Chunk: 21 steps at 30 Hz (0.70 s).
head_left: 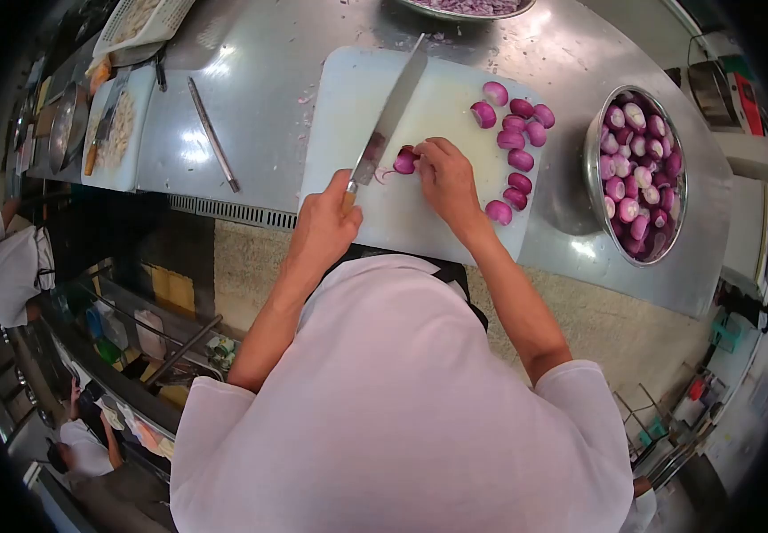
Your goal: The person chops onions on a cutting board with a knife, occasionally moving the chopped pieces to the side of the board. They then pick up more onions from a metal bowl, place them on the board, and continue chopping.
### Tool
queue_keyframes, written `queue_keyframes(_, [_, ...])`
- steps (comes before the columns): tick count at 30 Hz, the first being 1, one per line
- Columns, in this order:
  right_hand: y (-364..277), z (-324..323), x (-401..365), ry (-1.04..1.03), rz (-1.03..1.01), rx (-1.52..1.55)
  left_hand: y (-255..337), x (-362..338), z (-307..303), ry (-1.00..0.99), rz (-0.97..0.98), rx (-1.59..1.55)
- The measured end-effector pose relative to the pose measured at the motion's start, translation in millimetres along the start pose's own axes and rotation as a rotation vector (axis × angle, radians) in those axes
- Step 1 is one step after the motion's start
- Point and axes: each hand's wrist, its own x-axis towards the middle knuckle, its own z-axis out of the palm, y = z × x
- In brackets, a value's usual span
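Note:
In my left hand (331, 220) is a large kitchen knife (393, 111), its fingers wrapped round the handle and its broad blade slanting away over the white cutting board (344, 98). My right hand (448, 182) pinches at a small dark red onion piece (404, 162) just right of the blade; the fingertips partly hide it. Thin purple shreds lie beside that piece. Along the right side of the board sit several peeled onion halves (510, 139) in a loose column.
A steel bowl (590, 178) of peeled red onions stands right of the board. Another bowl (477, 15) at the back holds chopped onion. Leftward lie a metal rod (212, 133), a second board (140, 102) with pale chopped pieces and a white basket (171, 19). Two people in white work at far left.

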Motion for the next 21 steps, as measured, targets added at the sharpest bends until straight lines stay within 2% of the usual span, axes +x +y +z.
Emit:
queue_keyframes(3, [-1, 5, 8, 0.036, -0.036, 0.011, 16, 7, 6, -0.034, 0.028, 0.037])
queue_keyframes(7, [-4, 5, 13, -0.033, 0.003, -0.055, 31, 12, 10, -0.035, 0.068, 0.079])
queue_keyframes(9, [-2, 4, 14, -0.036, -0.003, -0.079, 14, 26, 35, -0.013, 0.103, 0.134])
queue_keyframes(14, [0, 2, 12, -0.033, -0.004, 0.046, 23, 40, 38, -0.01, 0.152, 0.147])
queue_keyframes(16, [3, 1, 11, -0.018, -0.015, 0.056, 47, 23, 19, -0.086, 0.031, 0.144])
queue_keyframes(21, [5, 3, 10, 0.027, -0.046, 0.083, 18, 40, 47, -0.019, 0.149, 0.175])
